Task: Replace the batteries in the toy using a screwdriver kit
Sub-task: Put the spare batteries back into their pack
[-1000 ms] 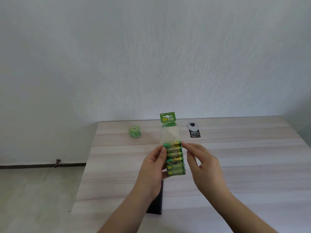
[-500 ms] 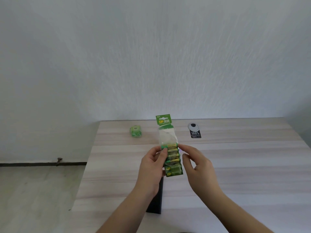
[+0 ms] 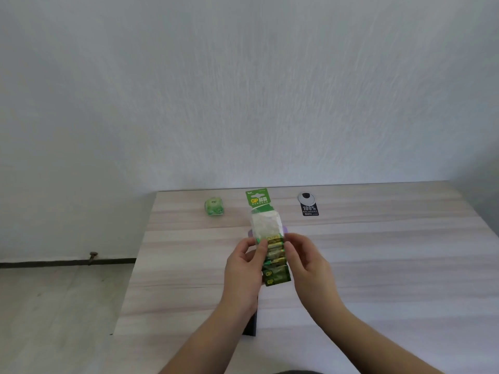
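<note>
I hold a green battery pack (image 3: 271,247) upright above the middle of the wooden table (image 3: 378,265). Its green hang tab points away from me, its upper clear part looks empty, and several batteries fill the lower part. My left hand (image 3: 244,271) grips the pack's left side with the thumb on its front. My right hand (image 3: 305,261) pinches the right edge near the top battery. A small green toy (image 3: 214,206) sits at the table's far left. A dark flat case (image 3: 251,323) lies under my left wrist, mostly hidden.
A black card with a round silver top (image 3: 308,204), printed "100%", lies at the far side of the table, right of the pack. Something purple (image 3: 285,228) shows behind the pack. The table's left edge drops to the floor (image 3: 54,306).
The pack and both hands have shifted slightly left and tilted, with its tab leaning further left. My right fingers have closed in on the pack's right edge.
</note>
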A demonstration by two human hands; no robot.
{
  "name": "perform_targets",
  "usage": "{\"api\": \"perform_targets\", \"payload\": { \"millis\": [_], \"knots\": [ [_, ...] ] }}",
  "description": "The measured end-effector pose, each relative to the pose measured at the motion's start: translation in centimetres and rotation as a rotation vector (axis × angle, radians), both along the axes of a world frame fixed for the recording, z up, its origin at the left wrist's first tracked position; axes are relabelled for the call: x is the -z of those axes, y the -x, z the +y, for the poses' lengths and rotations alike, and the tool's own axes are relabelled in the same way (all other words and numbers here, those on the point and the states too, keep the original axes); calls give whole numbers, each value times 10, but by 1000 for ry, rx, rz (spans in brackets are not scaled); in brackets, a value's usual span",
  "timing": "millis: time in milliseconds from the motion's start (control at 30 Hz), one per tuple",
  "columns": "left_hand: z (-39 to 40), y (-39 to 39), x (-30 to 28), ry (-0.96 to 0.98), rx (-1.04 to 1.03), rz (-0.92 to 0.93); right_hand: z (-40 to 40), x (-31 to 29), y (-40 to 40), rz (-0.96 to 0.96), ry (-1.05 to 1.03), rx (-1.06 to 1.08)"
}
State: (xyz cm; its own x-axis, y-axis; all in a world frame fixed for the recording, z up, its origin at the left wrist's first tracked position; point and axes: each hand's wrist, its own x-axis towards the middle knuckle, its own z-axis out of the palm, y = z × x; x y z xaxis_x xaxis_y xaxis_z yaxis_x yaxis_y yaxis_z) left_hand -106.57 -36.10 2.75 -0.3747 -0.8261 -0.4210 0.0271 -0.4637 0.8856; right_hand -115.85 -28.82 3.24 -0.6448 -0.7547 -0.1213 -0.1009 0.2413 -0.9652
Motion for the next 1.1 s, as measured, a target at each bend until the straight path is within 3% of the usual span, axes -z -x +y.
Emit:
{"api": "perform_targets", "payload": {
  "millis": [67,200,733,1100],
  "knots": [
    [5,2,3,4,-4,-17,-2,3,-2,-84,-40,30],
    [11,3,9,12,-32,-33,-2,12,2,-6,-168,-9],
    [3,-14,9,-17,104,38,5,6,4,-432,-2,-55],
    [-4,-32,22,68,91,-14,-4,12,-16,-451,2,-20]
  ]
}}
